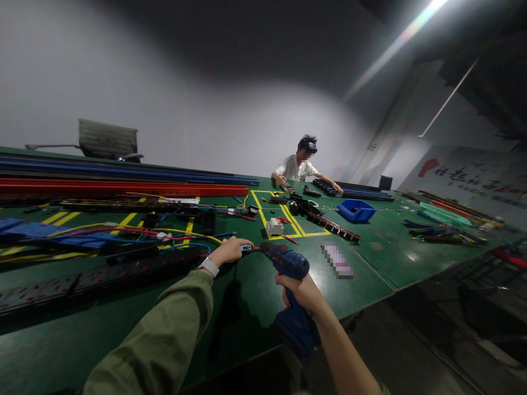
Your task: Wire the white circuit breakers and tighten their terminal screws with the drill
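My right hand (302, 291) is wrapped round the grip of a blue cordless drill (290, 262). The drill points left, its thin red-tipped bit reaching toward a small white-and-blue electrical part (246, 248). Whether the bit touches that part I cannot tell. My left hand (228, 250) is closed on the part and steadies it just above the table. Yellow, red and blue wires (197, 236) run up to this hand from the left. Beside it lies a long black power strip (123, 274) with red dots on its face.
Beyond the drill are a white circuit breaker block (274, 226), a blue bin (356, 210) and a blurred phone-like object (337, 260). Blue and orange rails (123, 187) line the far left of the green table (379, 258). Across it sits a co-worker (300, 167) handling parts.
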{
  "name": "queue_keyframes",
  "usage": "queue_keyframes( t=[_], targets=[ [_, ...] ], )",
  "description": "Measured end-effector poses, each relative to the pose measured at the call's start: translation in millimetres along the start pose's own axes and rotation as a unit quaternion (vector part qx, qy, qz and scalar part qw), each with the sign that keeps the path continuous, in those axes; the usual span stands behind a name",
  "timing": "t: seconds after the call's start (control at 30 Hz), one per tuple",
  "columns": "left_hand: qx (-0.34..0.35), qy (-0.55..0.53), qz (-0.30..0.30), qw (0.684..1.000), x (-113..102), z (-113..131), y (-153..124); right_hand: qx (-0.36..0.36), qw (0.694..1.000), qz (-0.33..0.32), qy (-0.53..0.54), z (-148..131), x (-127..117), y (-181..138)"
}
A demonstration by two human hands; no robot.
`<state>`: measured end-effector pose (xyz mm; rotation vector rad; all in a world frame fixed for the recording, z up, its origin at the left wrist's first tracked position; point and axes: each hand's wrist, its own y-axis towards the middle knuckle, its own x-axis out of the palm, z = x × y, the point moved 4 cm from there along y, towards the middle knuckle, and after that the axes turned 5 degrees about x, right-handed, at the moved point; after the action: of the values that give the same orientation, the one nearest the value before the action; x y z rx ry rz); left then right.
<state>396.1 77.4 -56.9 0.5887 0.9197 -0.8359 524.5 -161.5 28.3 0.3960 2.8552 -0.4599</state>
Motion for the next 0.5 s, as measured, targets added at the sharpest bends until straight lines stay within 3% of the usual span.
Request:
queue_keyframes(
  t=[0.13, 0.5],
  targets=[
    [-0.002, 0.012, 0.009, 1.000, -0.9, 1.9, -0.6, 0.005, 1.000, -0.019, -0.014, -3.1, 8.8, -5.3],
    [-0.001, -0.002, 0.010, 1.000, -1.1, 4.2, -1.9, 0.020, 1.000, 0.012, -0.010, -4.0, 14.7, 0.1]
  ],
)
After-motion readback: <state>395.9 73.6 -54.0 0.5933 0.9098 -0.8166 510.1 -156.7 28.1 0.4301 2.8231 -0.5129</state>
